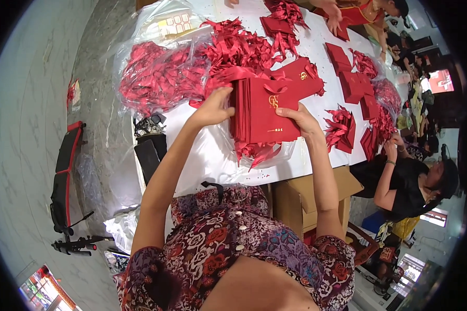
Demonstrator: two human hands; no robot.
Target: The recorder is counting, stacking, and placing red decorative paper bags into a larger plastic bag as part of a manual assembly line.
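Observation:
A stack of flat red gift bags [262,122] with gold print stands tilted over the table in front of me. My left hand [213,108] grips its left edge, with the fingertips partly hidden behind the bags. On the right, my right hand [307,122] presses its thumb on the front bag while its fingers go out of sight behind. A red ribbon handle [277,89] shows near the stack's top. Loose ribbon ends [257,152] stick out below it. Just behind lies another red bag [297,71] with gold print.
Red ribbons in a clear plastic bag [161,75] lie at the left of the white table [192,150]. More red bag stacks [352,87] lie right. An open cardboard box [290,199] stands by the near edge. A co-worker [415,179] is at the right, another person [355,15] at the far side.

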